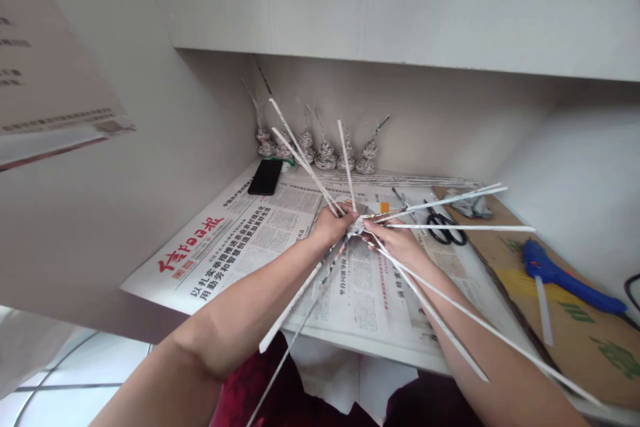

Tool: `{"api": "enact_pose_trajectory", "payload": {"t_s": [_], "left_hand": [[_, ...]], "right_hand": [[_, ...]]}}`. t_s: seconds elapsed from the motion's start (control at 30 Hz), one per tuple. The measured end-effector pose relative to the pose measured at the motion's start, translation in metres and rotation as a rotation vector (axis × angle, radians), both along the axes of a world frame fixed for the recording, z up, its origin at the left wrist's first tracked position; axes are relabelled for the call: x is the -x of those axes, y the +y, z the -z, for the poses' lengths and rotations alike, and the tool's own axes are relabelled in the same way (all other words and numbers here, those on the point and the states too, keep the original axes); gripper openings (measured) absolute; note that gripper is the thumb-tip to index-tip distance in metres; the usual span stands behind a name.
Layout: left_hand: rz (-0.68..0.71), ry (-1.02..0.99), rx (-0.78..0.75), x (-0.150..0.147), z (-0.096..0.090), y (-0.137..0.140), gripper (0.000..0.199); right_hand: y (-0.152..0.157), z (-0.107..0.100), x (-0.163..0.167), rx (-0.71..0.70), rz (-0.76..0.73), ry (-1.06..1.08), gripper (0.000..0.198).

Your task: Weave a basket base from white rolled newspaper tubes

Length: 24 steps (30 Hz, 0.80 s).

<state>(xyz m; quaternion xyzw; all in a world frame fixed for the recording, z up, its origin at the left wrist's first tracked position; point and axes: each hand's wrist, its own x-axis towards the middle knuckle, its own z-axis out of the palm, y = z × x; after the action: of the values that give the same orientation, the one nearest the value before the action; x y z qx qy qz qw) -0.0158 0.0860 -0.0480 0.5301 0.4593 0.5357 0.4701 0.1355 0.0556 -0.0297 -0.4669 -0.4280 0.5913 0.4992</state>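
Between my hands is a small woven piece of rolled paper strips [356, 227], held above the newspaper. Long, thin white paper sticks [453, 228] spread out from its centre in all directions, some passing over my right forearm. My left hand [331, 223] grips the left side of the centre, thumb and fingers pressed together. On the other side my right hand [395, 238] pinches the weave, its thumb near the middle. The fingertips under the piece are partly hidden.
Newspaper [240, 240] covers the shelf top. At the back stand several gourd-shaped woven figures [326, 155], near a black phone [266, 177] and a row of paper sticks [400, 180]. To the right are black scissors [445, 228], cardboard [510, 280] and a blue glue gun [570, 280].
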Motion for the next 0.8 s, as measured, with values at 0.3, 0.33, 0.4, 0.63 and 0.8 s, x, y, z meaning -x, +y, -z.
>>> {"api": "enact_pose_trajectory", "payload": {"t_s": [0.3, 0.33, 0.4, 0.63, 0.8], "left_hand": [[0.236, -0.292, 0.072, -0.002, -0.002, -0.004, 0.035], [0.244, -0.315, 0.090, -0.003, -0.003, -0.004, 0.035], [0.240, -0.330, 0.109, -0.004, -0.003, -0.006, 0.035], [0.088, -0.293, 0.143, -0.005, -0.007, -0.008, 0.022], [0.000, -0.305, 0.152, -0.007, -0.009, -0.007, 0.022]], "right_hand": [[0.001, -0.001, -0.001, 0.054, 0.055, -0.017, 0.035], [0.000, -0.001, 0.000, 0.054, 0.043, 0.002, 0.037], [-0.003, -0.002, 0.002, 0.048, 0.031, 0.026, 0.040], [0.000, 0.004, 0.005, 0.016, 0.091, 0.021, 0.045], [-0.001, 0.005, 0.009, -0.038, 0.158, 0.083, 0.043]]}}
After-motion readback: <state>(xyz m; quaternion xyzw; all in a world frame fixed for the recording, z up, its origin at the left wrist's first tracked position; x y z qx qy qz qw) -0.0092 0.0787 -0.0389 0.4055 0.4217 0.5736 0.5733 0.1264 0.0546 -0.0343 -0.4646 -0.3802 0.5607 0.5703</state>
